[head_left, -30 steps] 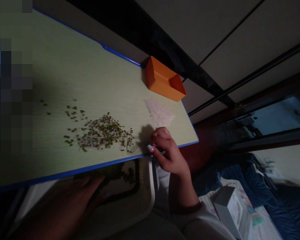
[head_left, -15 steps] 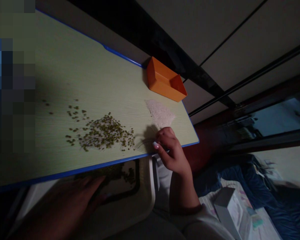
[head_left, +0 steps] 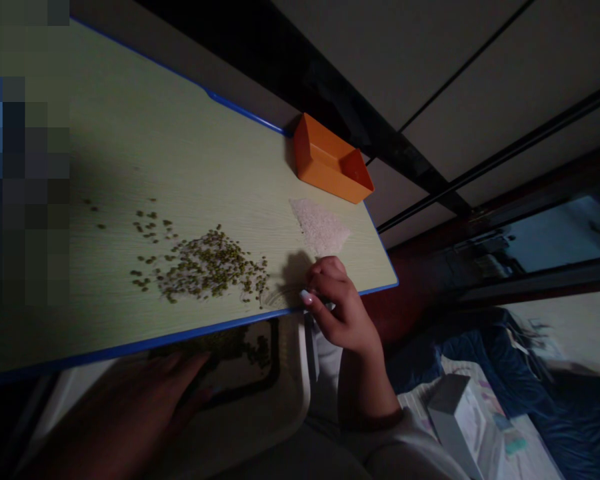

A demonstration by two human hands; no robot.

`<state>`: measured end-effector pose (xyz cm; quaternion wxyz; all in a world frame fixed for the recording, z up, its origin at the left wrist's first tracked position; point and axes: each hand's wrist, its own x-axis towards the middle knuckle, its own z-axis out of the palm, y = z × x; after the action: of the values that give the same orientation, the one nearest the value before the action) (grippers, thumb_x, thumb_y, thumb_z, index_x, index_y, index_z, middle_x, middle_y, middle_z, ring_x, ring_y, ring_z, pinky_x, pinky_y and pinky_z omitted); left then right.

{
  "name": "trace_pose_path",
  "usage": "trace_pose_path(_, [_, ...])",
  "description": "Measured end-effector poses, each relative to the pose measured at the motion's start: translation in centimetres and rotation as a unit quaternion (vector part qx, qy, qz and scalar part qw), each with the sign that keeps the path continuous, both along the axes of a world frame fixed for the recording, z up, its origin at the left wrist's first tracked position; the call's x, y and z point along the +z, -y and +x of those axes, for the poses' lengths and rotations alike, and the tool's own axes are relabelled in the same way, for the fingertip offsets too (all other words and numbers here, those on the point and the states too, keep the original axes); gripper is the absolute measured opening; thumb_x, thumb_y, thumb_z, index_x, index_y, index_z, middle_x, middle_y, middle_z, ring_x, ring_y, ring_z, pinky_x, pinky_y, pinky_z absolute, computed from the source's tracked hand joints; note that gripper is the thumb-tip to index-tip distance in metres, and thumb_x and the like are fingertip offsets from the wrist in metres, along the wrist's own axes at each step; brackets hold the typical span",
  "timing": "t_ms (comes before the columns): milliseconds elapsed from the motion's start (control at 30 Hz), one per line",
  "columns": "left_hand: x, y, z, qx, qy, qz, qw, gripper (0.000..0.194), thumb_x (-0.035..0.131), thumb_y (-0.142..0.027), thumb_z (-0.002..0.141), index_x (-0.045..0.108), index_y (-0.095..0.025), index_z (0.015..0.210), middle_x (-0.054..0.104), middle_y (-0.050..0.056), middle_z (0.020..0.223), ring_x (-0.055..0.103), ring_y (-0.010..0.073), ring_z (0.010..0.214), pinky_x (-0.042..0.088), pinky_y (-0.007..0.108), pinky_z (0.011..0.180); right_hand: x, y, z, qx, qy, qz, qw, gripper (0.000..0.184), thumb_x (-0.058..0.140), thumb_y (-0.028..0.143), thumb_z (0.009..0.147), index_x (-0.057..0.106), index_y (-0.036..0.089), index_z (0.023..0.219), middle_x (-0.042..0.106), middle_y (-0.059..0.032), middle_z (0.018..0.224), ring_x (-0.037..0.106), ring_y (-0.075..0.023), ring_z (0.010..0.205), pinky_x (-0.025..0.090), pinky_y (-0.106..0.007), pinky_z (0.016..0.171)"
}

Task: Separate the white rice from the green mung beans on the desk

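My right hand (head_left: pixel 341 308) rests at the near edge of the pale table (head_left: pixel 190 153), fingers curled in a pinch just right of a spread of green beans (head_left: pixel 207 267) mixed with white grains. What the fingertips hold is too small to make out. A pile of white rice (head_left: pixel 321 227) lies just beyond the hand. My left hand (head_left: pixel 140 407) is in shadow below the table edge and grips the left side of a white tray (head_left: pixel 285 400) that has dark beans in it.
An orange box (head_left: pixel 330 163) stands at the table's far right corner. Stray beans (head_left: pixel 147 223) are scattered to the left of the main spread. A grey box (head_left: pixel 453 407) lies on patterned bedding at the lower right. The table's left side is blurred out.
My right hand moved a little toward the rice pile and then came back to the table's near edge. The left hand and tray stayed put.
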<state>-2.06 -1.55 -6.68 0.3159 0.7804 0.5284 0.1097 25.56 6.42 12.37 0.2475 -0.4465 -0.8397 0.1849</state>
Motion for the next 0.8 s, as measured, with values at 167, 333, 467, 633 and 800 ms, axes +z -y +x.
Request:
trace_pose_path(167, [1.4, -0.5, 0.3, -0.024, -0.049, -0.038, 0.998, 0.052, 0.049, -0.055, 0.089, 0.07, -0.034, 0.131, 0.074, 0.009, 0.137, 0.071, 0.0384, 0.121, 0.052, 0.064, 0.107, 0.1, 0.0, -0.5, 0.028, -0.004, -0.002, 1.0, 0.02, 0.053, 0.027, 0.098, 0.048, 0.024, 0.079, 0.057, -0.0051, 0.089, 0.053, -0.0231, 0.095, 0.042, -0.044, 0.091])
trace_pose_path(333, [1.6, -0.5, 0.3, -0.021, -0.041, -0.03, 0.998, 0.049, 0.049, -0.054, 0.09, 0.071, -0.035, 0.129, 0.075, 0.009, 0.135, 0.071, 0.0398, 0.121, 0.053, 0.066, 0.106, 0.2, -0.1, -0.5, 0.048, -0.017, 0.0, 0.999, 0.02, 0.054, 0.025, 0.097, 0.047, 0.024, 0.078, 0.055, -0.0043, 0.087, 0.052, -0.0224, 0.092, 0.042, -0.042, 0.088])
trace_pose_path(467, [0.7, -0.2, 0.1, -0.025, -0.035, -0.011, 0.999, 0.048, 0.047, -0.052, 0.093, 0.07, -0.034, 0.131, 0.074, 0.01, 0.136, 0.071, 0.0394, 0.119, 0.053, 0.067, 0.105, 0.3, 0.0, -0.6, 0.011, -0.005, 0.013, 1.0, 0.02, 0.053, 0.026, 0.098, 0.05, 0.024, 0.079, 0.056, -0.0051, 0.089, 0.053, -0.0235, 0.094, 0.042, -0.044, 0.09])
trace_pose_path(633, [0.2, -0.2, 0.1, -0.025, -0.04, -0.015, 0.999, 0.049, 0.048, -0.054, 0.093, 0.068, -0.036, 0.133, 0.073, 0.008, 0.138, 0.071, 0.0364, 0.121, 0.053, 0.063, 0.107, 0.1, 0.3, -0.7, -0.004, 0.011, 0.023, 1.0, 0.018, 0.054, 0.026, 0.097, 0.051, 0.024, 0.08, 0.057, -0.0048, 0.09, 0.054, -0.0241, 0.097, 0.042, -0.045, 0.091])
trace_pose_path(800, [0.3, -0.2, 0.1, -0.008, -0.014, -0.006, 1.0, 0.048, 0.047, -0.054, 0.092, 0.071, -0.034, 0.129, 0.077, 0.01, 0.131, 0.073, 0.0393, 0.114, 0.054, 0.066, 0.101, -0.2, 0.3, -0.2, -0.02, -0.005, 0.039, 0.999, 0.02, 0.057, 0.026, 0.095, 0.051, 0.024, 0.076, 0.057, -0.004, 0.087, 0.054, -0.0235, 0.093, 0.042, -0.044, 0.087])
